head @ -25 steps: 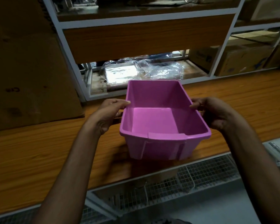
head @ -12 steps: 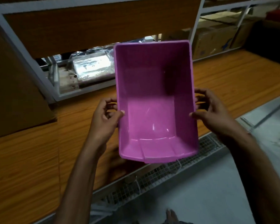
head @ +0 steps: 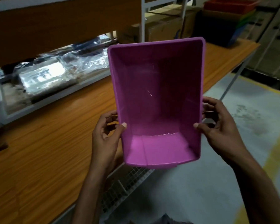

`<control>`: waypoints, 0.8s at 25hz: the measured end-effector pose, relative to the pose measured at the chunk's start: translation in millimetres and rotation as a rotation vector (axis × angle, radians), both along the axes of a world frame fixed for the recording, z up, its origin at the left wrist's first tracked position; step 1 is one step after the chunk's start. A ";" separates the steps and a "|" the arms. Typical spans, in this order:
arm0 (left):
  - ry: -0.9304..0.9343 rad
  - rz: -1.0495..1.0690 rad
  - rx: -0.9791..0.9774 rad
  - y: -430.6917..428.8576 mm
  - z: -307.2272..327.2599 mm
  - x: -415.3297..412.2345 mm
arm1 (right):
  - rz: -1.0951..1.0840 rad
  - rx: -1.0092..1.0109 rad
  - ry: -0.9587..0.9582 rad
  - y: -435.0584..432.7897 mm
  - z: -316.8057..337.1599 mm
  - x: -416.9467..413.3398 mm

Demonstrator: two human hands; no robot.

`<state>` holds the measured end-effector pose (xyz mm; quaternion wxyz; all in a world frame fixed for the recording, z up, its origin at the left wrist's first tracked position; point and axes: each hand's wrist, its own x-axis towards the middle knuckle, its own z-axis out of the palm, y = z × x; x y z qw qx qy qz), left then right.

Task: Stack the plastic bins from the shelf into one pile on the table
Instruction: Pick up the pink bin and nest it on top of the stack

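Pink plastic bin (head: 157, 97) in our two hands, held clear of the wooden table (head: 44, 143).

We grip it by its long side walls — our left hand (head: 106, 138) with the thumb hooked over the left rim and fingers curled on the outside, our right hand (head: 220, 126) closed the same way on the right rim. Its open, empty inside faces us, tilted, above the table's front edge and the wire mesh (head: 128, 183) below. At the table's far right end stands a stack of coloured bins (head: 228, 21), an orange one on top.
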<state>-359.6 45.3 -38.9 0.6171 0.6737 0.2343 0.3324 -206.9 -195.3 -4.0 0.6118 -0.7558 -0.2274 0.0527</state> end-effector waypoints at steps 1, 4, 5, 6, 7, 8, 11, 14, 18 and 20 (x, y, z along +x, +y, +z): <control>0.008 -0.023 0.004 -11.0 2.2 10.1 | -0.012 0.015 0.021 -16.3 1.1 6.7; 0.022 -0.073 0.034 -52.5 5.6 41.7 | -0.070 0.028 0.076 -68.6 -1.5 27.9; 0.030 -0.096 0.039 -70.6 5.2 54.8 | -0.101 0.042 0.104 -89.4 -3.8 35.9; 0.040 -0.121 0.039 -87.3 4.2 67.6 | -0.132 0.060 0.142 -109.2 -8.0 44.1; 0.051 -0.144 0.040 -104.2 2.5 80.7 | -0.158 0.080 0.195 -128.2 -13.6 52.3; 0.057 -0.158 0.040 -121.8 0.4 94.9 | -0.177 0.100 0.264 -147.5 -20.1 61.2; 0.098 -0.162 -0.022 -171.6 -10.1 139.0 | -0.208 0.170 0.541 -205.9 -44.4 90.6; 0.229 -0.246 -0.160 -213.5 -25.1 185.7 | -0.271 0.221 0.754 -259.4 -71.2 119.7; 0.482 -0.395 -0.303 -267.2 -40.7 253.0 | -0.295 0.246 0.902 -322.2 -91.6 152.5; 0.578 -0.491 -0.339 -290.7 -46.5 283.9 | -0.324 0.227 0.943 -349.5 -98.3 168.4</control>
